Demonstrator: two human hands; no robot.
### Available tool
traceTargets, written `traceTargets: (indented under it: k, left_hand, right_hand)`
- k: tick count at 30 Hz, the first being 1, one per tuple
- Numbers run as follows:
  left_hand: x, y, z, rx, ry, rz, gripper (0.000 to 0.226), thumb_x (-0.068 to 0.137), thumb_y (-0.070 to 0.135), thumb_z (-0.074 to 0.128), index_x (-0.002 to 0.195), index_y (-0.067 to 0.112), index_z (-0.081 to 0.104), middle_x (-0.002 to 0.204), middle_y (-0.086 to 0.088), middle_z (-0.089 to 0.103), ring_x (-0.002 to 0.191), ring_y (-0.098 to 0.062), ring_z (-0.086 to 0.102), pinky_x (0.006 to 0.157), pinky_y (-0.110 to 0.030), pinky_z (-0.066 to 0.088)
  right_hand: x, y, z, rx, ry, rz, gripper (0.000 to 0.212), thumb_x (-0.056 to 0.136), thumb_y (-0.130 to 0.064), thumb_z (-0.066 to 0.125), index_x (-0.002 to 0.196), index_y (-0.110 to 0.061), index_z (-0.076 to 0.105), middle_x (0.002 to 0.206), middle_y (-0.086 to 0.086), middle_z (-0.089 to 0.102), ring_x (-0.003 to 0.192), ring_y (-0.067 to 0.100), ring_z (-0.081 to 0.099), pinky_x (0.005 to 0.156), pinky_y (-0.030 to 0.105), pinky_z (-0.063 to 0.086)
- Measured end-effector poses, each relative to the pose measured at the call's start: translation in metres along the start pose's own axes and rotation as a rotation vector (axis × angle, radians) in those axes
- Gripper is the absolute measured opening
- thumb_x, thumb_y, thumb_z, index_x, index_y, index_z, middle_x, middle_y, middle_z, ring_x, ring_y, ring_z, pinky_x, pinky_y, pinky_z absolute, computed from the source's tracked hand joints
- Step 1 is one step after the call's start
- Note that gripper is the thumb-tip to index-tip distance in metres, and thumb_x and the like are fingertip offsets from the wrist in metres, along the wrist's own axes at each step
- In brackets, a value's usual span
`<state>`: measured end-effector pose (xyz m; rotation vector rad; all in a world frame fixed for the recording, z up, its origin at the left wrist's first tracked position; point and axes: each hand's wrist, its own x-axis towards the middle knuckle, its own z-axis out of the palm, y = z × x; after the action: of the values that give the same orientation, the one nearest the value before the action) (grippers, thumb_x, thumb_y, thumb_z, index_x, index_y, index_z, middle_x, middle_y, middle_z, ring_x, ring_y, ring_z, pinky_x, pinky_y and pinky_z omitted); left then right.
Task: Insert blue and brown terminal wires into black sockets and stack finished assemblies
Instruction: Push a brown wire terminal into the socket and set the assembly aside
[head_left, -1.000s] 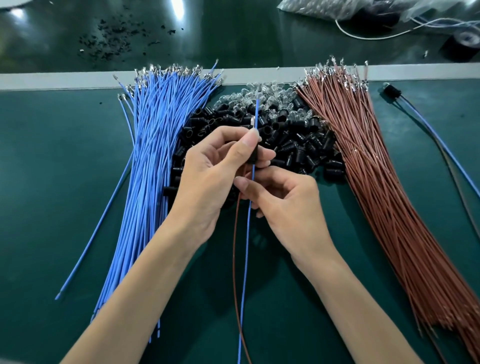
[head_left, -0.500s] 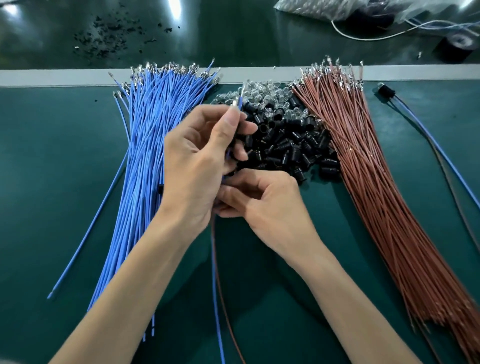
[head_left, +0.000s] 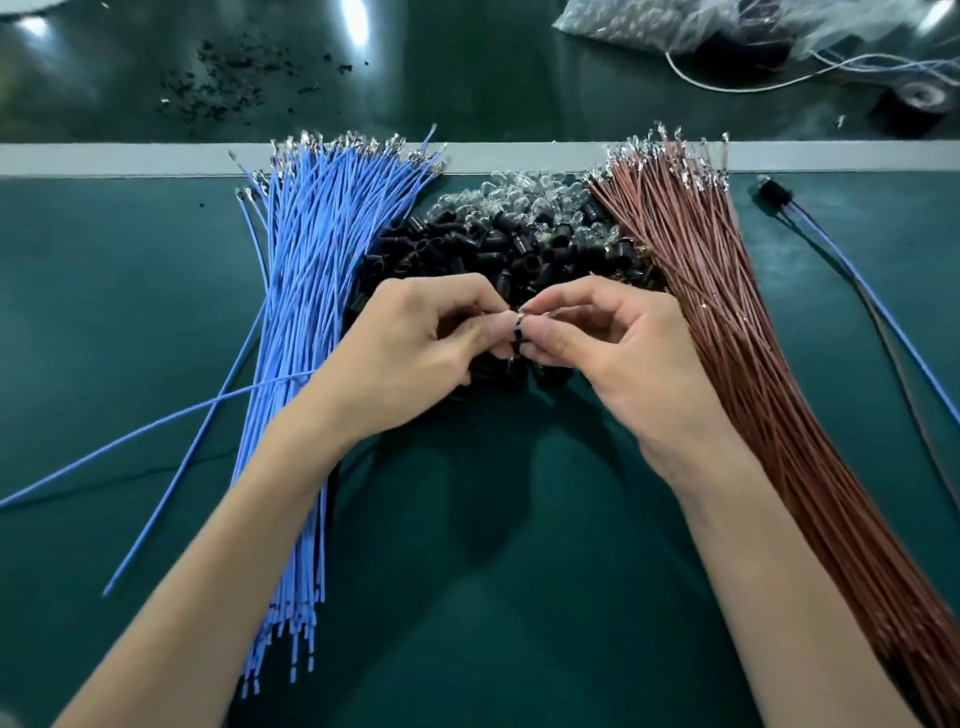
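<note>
Item: one small black plastic socket, which I logged pinched between curled fingertips of left hand and right hand above the black socket heap on the green surface, presumably steadied for seating a terminal.

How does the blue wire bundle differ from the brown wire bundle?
The bundle of blue wires lies left of the pile of black sockets; the bundle of brown wires lies right of it. The blue bundle runs nearly straight toward the viewer, while the brown one slants to the lower right. A few blue wires splay out leftward; the brown ones lie together. Both have metal terminals at their far ends.
</note>
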<state>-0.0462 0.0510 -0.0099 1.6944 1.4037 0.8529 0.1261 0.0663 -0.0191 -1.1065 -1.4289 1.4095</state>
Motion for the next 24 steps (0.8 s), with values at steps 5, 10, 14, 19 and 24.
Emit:
traceTargets:
  k: [5,10,14,19,24]
  left_hand:
    - [-0.002,-0.004,0.009,0.091,0.023,0.078,0.015,0.094,0.008,0.057,0.084,0.003,0.066,0.065,0.014,0.061,0.055,-0.003,0.058,0.054,-0.009,0.039]
    - [-0.003,-0.009,0.012,0.219,0.052,0.147,0.018,0.096,0.011,0.055,0.081,0.009,0.065,0.065,0.016,0.056,0.058,0.002,0.052,0.059,-0.020,0.039]
    - [-0.005,-0.010,0.015,0.271,0.080,0.177,0.022,0.096,0.019,0.049,0.081,0.011,0.062,0.065,0.016,0.056,0.058,0.004,0.048,0.059,-0.023,0.038]
    - [-0.005,-0.009,0.016,0.249,0.109,0.201,0.017,0.097,0.021,0.052,0.088,0.010,0.062,0.069,0.011,0.063,0.059,0.002,0.053,0.059,-0.024,0.046]
    - [-0.006,-0.007,0.015,0.236,0.177,0.243,0.012,0.093,0.021,0.058,0.091,0.011,0.064,0.072,0.013,0.064,0.061,0.002,0.057,0.059,-0.026,0.049]
  right_hand:
    - [0.000,0.001,0.000,-0.050,-0.013,-0.030,0.017,0.081,-0.007,0.074,0.079,-0.024,0.073,0.072,-0.005,0.073,0.070,0.005,0.069,0.067,0.015,0.053]
    - [0.000,0.003,-0.003,-0.006,0.046,0.013,0.018,0.084,-0.005,0.072,0.083,-0.023,0.072,0.073,-0.003,0.073,0.069,0.008,0.070,0.064,0.015,0.052]
    - [-0.001,0.003,-0.003,-0.005,0.064,-0.004,0.022,0.084,-0.001,0.070,0.077,-0.022,0.070,0.073,-0.001,0.073,0.068,0.010,0.071,0.064,0.014,0.052]
    - [-0.003,-0.001,-0.002,0.027,0.062,0.017,0.019,0.078,0.000,0.075,0.081,-0.019,0.072,0.076,0.001,0.075,0.071,0.013,0.073,0.065,0.016,0.054]
    - [-0.005,-0.003,-0.001,0.014,0.084,0.023,0.010,0.079,-0.012,0.077,0.081,-0.021,0.075,0.074,0.001,0.075,0.069,0.009,0.070,0.064,0.014,0.052]
